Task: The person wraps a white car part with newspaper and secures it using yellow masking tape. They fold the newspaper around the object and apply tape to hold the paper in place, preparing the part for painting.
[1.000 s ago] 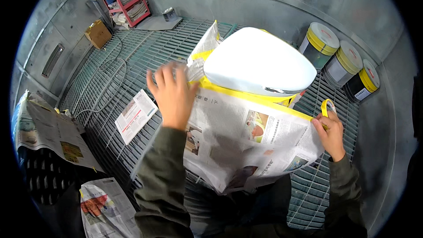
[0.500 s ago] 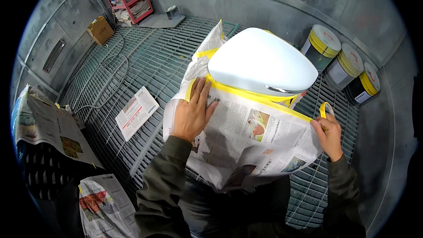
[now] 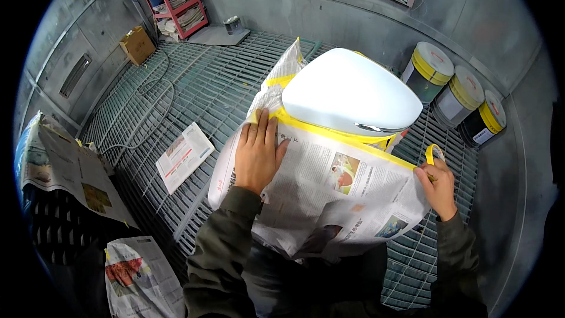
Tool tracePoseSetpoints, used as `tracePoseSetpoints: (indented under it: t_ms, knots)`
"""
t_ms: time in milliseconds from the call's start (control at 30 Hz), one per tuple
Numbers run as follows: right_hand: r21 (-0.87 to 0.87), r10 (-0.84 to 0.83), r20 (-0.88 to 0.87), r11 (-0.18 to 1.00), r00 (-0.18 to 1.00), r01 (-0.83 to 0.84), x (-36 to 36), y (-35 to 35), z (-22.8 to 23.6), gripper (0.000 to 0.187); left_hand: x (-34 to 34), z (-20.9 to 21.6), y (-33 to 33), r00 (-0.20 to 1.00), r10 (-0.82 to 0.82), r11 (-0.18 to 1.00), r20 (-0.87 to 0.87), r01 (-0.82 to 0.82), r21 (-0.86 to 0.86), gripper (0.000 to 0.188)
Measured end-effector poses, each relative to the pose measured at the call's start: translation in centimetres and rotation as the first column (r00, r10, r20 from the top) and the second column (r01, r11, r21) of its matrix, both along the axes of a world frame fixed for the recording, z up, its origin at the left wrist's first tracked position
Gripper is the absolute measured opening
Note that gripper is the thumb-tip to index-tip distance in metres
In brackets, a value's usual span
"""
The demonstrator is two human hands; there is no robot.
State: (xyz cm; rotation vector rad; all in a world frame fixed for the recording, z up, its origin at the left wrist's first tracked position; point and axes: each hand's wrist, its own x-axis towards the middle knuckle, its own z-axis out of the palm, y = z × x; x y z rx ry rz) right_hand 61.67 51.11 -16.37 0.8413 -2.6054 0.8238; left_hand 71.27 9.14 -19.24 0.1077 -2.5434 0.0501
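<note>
One grating (image 3: 218,76): slatted metal floor, running beneath the left hand (image 3: 257,156) and the right hand (image 3: 438,185) and well out ahead of both.
Newspaper (image 3: 306,171): spread between the hands, its loose part drooping on the near side. I judge it best to pull it gently taut so the upper edge lies straight, then press the tape (image 3: 365,146) down from the left hand toward the right in short strokes, easing wrinkles out first; thin paper like this probably tears if tugged hard.
Shell (image 3: 350,91): just ahead of the hands and between them; glossy white, a rounded triangle, smooth where it shows, with a dark and silvery strip on its near right edge. Yellow shows under the near rim; the underside is hidden.
Tins (image 3: 457,96): three, yellow-banded, beyond the right hand.
Left hand: palm down, fingers extended, fingertips resting at the left end of the taped edge, not clenched.
Right hand: thumb and fingers pinching the newspaper's right taped corner.
Tape: a yellow band along the newspaper's upper edge, from one hand to the other.
Roll (image 3: 429,154): yellow ring, poking up above the right hand's fingers; how they hold it, I cannot tell.
</note>
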Motion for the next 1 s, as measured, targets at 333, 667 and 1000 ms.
tracePoseSetpoints:
  t_ms: [333, 667, 1000]
  knots:
    - [0.014, -0.003, 0.013, 1.000, 1.000, 0.003, 0.0, 0.3, -0.3, 0.023, -1.3, 0.1, -2.3, 0.962, 0.067, 0.989, -0.263, -0.028, 0.148, 0.031]
    - [0.023, 0.007, -0.012, 1.000, 1.000, -0.006, -0.3, 0.4, -1.6, 0.019, -3.7, 0.5, -3.0, 0.956, 0.215, 0.742, -0.197, -0.029, 0.670, 0.028]
    - [0.014, -0.007, 0.012, 1.000, 1.000, 0.007, -0.1, 0.0, -1.3, 0.023, -2.9, 0.7, -4.8, 0.988, 0.149, 0.687, 0.038, -0.131, 0.714, 0.037]
